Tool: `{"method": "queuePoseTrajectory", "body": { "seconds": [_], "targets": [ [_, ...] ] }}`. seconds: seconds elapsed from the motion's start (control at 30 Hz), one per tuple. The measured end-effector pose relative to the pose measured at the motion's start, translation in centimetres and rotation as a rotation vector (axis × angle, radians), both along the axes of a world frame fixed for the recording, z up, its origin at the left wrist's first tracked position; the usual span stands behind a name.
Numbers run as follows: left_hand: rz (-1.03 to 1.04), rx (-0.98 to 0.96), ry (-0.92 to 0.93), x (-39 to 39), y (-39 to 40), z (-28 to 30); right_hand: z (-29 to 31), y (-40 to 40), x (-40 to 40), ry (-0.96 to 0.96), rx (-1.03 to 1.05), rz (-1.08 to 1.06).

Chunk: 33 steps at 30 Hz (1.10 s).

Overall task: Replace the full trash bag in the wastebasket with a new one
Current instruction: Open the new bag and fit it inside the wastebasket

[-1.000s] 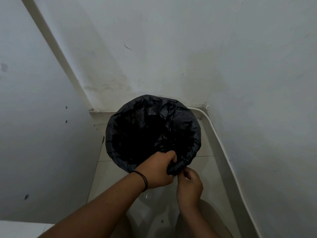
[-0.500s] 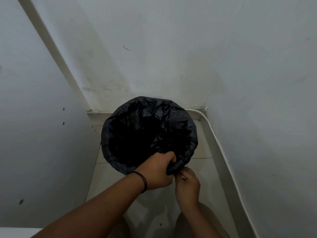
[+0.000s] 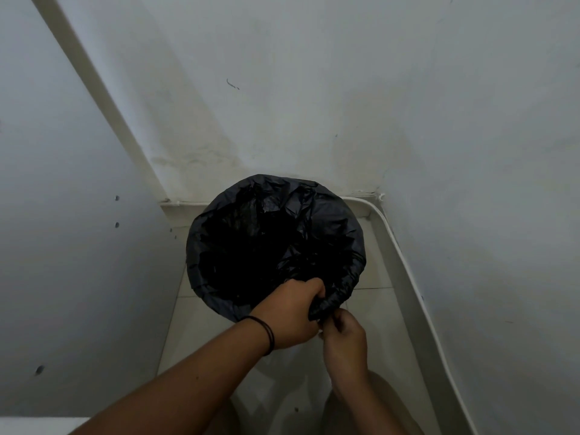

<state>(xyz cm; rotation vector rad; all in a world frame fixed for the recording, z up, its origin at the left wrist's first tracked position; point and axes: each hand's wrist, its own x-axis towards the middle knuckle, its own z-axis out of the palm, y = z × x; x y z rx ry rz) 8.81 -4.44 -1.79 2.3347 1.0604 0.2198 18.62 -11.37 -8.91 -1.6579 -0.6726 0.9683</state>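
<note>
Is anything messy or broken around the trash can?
Nothing spilled or broken. The black bag is crinkly and stretched over the can's rim, except at the near edge, where the left hand and right hand hold a bunched-up bit. The wall behind has faint stains and a small dark mark.

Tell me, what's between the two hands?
In the head view, a bunched fold of the black bag, gripped by the left hand and pinched by the right hand.

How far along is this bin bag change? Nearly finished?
Done: a black trash bag lines the wastebasket, its edge folded over the rim. In hand: the left hand and right hand bunch slack plastic at the near rim. Left: securing that bunch. The old bag isn't in view.
</note>
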Motion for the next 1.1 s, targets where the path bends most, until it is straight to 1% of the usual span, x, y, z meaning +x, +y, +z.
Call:
{"method": "queuePoseTrajectory", "body": {
  "seconds": [0.1, 0.17, 0.3, 0.37, 0.43, 0.63, 0.7, 0.77, 0.83, 0.9, 1.0, 1.07, 1.1],
  "targets": [
    [0.000, 0.009, 0.008, 0.0, 0.0, 0.0, 0.3, -0.3, 0.1, -0.150, 0.060, 0.021],
    [-0.001, 0.011, 0.001, -0.1, 0.0, 0.0, 0.1, 0.0, 0.4, -0.191, 0.064, 0.011],
    [-0.004, -0.003, -0.019, -0.1, 0.1, 0.1, 0.1, 0.5, 1.2, -0.101, 0.074, -0.034],
    [0.002, -0.021, -0.032, 0.0, 0.2, 0.1, 0.2, 0.8, 1.3, -0.116, 0.079, -0.042],
    [0.007, -0.027, -0.036, 0.0, 0.2, 0.2, 0.5, 0.8, 1.0, -0.086, 0.054, -0.052],
    [0.027, -0.036, -0.038, 0.1, 0.1, 0.1, 0.7, -0.2, -0.5, 0.074, -0.001, 0.005],
    [0.038, -0.042, -0.030, 0.1, -0.1, 0.2, 1.0, -0.5, -0.4, 0.084, -0.025, 0.039],
    [0.032, -0.062, -0.005, 0.1, -0.2, 0.6, 1.6, -0.8, 0.1, 0.091, -0.059, 0.015],
    [0.005, -0.093, 0.074, -0.4, -0.1, 1.2, 2.4, -0.7, 0.9, 0.159, -0.086, -0.075],
    [-0.034, -0.049, 0.235, -1.8, 0.3, 2.2, 3.4, -0.2, 1.8, 0.221, -0.098, -0.115],
    [-0.080, 0.134, 0.476, -5.2, 1.5, 3.6, 4.9, 1.4, 2.6, 0.190, -0.166, 0.016],
    [-0.090, 0.178, 0.625, -7.4, 2.2, 4.3, 5.8, 2.3, 2.7, 0.169, -0.176, 0.074],
    [-0.085, 0.173, 0.657, -8.3, 2.4, 4.3, 6.0, 2.5, 2.8, 0.154, -0.179, 0.080]
  ]
}}
